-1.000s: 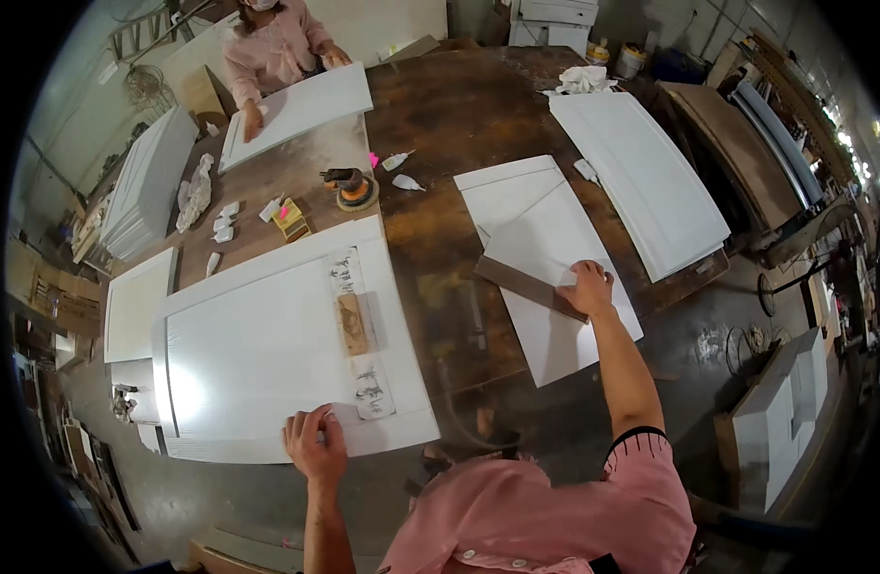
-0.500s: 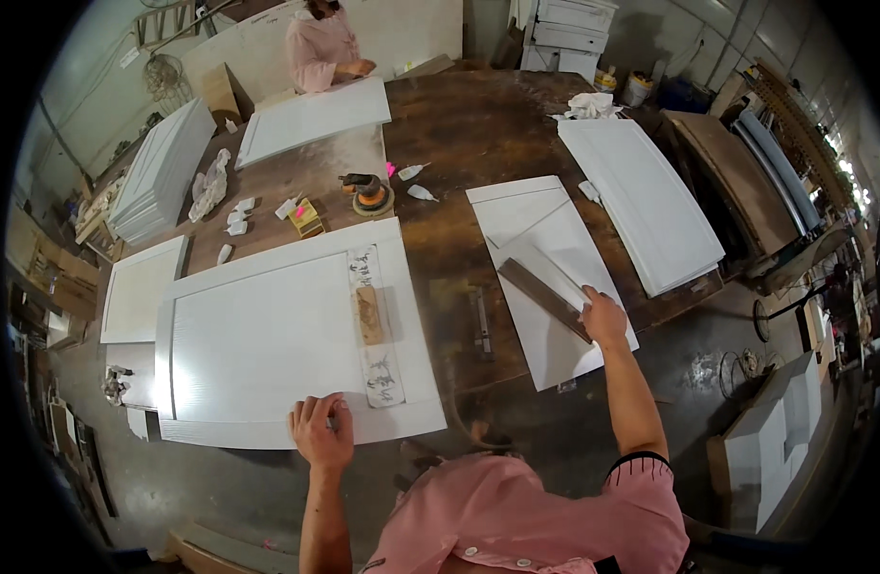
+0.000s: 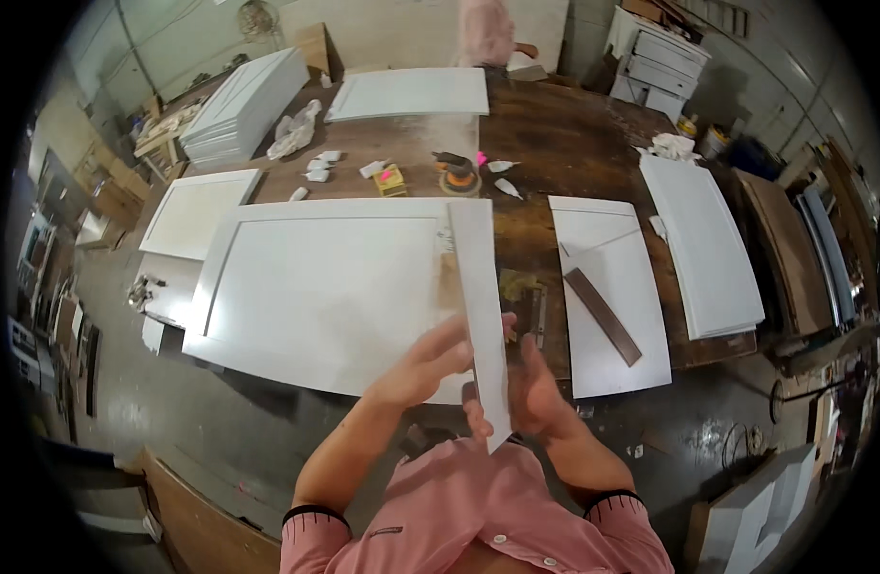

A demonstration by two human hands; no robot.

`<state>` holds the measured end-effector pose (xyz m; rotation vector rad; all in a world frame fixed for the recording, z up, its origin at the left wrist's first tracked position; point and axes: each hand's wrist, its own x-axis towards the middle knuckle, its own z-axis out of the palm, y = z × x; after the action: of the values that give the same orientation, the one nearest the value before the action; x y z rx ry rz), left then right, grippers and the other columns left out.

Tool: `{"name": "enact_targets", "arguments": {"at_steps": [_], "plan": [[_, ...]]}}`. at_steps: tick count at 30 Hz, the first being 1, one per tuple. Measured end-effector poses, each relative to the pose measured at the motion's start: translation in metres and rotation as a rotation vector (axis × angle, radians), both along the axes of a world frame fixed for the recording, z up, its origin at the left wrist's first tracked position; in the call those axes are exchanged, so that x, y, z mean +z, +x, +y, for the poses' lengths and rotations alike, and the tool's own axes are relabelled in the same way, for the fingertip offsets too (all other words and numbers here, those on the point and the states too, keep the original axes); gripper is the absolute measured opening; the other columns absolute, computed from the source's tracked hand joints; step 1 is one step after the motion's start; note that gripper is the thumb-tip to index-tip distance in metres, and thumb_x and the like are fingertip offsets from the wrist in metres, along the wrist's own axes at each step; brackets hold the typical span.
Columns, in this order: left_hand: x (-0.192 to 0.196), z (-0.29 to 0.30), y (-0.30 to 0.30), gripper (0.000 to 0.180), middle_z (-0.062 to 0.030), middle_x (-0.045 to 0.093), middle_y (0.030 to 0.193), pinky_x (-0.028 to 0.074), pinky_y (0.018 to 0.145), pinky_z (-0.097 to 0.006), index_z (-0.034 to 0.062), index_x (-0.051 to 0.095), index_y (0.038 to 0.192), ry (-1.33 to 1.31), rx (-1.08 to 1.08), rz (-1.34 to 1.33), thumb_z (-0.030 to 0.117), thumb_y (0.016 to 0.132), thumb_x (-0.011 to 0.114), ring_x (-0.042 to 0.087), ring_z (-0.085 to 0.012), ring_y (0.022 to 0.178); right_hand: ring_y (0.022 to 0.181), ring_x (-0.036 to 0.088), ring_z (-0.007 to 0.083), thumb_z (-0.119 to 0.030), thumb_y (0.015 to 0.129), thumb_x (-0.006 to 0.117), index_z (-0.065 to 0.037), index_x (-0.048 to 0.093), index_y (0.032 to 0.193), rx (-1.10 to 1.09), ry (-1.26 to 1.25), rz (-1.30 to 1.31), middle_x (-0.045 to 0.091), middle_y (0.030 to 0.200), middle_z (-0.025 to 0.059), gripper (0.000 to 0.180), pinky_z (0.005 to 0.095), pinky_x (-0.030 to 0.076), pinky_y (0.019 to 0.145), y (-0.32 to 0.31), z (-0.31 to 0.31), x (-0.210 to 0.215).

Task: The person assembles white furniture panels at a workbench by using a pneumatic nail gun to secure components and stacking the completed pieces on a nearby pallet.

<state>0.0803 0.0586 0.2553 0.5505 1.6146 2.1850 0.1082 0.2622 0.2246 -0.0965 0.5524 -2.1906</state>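
Observation:
A long, narrow white strip with a slanted lower end stands raised in front of my body, held between both hands. My left hand grips it from the left, some fingers passing behind it. On the other side my right hand has its thumb up and its fingers wrapped behind the strip's lower part. Beneath and behind lies a large white framed door panel; the strip partly covers a wooden block on it. To the right, a dark brown bar rests slantwise on a smaller white panel.
An orange-and-black sander, white bottles and a yellow box occupy the brown table. White panels are stacked at the left and right. A co-worker stands beyond the far edge.
My right hand has left the smaller panel and both hands have come together around the white strip. My left hand is off the door panel's edge. The view has shifted; the co-worker has moved right.

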Motion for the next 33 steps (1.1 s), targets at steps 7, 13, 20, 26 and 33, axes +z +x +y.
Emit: {"name": "enact_targets", "arguments": {"at_steps": [7,13,20,26,33], "plan": [[0.008,-0.047,0.016,0.064,-0.0174,0.067,0.124,0.060,0.088,-0.043,0.0014,0.047,0.148,0.093,0.361,-0.212,0.031,0.095,0.071,0.068,-0.0293,0.111,0.093,0.068,0.0255,-0.060,0.108,0.029,-0.002,0.066,0.127,-0.083,0.777,0.800,0.072,0.106,0.0118,0.071,0.0395,0.053,0.090,-0.017,-0.027,-0.004],[0.012,-0.096,-0.011,0.059,-0.0126,0.066,0.117,0.063,0.079,-0.040,0.0014,0.049,0.146,-0.102,0.448,-0.317,0.035,0.101,0.064,0.068,-0.0215,0.100,0.116,0.059,0.0309,-0.039,0.094,0.064,-0.013,0.065,0.131,-0.588,1.549,1.274,0.065,0.126,0.0080,0.045,0.0525,0.043,0.102,-0.118,-0.046,-0.021],[-0.009,-0.084,-0.046,0.035,-0.0144,0.067,0.110,0.062,0.071,-0.038,0.0002,0.071,0.115,-0.635,0.483,-0.290,0.027,0.092,0.074,0.066,-0.0202,0.096,0.148,0.024,0.0492,-0.047,0.087,0.068,-0.029,0.061,0.137,-0.436,1.970,1.338,0.043,0.153,0.0064,0.054,0.0778,0.020,0.115,-0.136,-0.079,-0.068],[-0.038,-0.065,-0.080,0.049,-0.0238,0.065,0.109,0.054,0.087,-0.048,0.0030,0.074,0.102,-1.247,0.575,0.124,0.047,0.081,0.077,0.066,-0.0408,0.097,0.146,0.021,0.0581,-0.047,0.092,0.064,-0.035,0.063,0.134,-0.512,1.841,1.295,0.046,0.151,0.0033,0.043,0.0788,0.028,0.111,-0.138,-0.076,-0.082],[-0.041,-0.034,-0.105,0.054,-0.0223,0.061,0.121,0.053,0.092,-0.049,0.0041,0.068,0.120,-1.457,0.512,0.122,0.044,0.084,0.073,0.063,-0.0409,0.111,0.143,0.028,0.0564,-0.043,0.096,0.063,-0.035,0.067,0.128,-0.651,1.836,1.308,0.049,0.148,0.0065,0.033,0.0783,0.033,0.108,-0.138,-0.075,-0.078]]}}
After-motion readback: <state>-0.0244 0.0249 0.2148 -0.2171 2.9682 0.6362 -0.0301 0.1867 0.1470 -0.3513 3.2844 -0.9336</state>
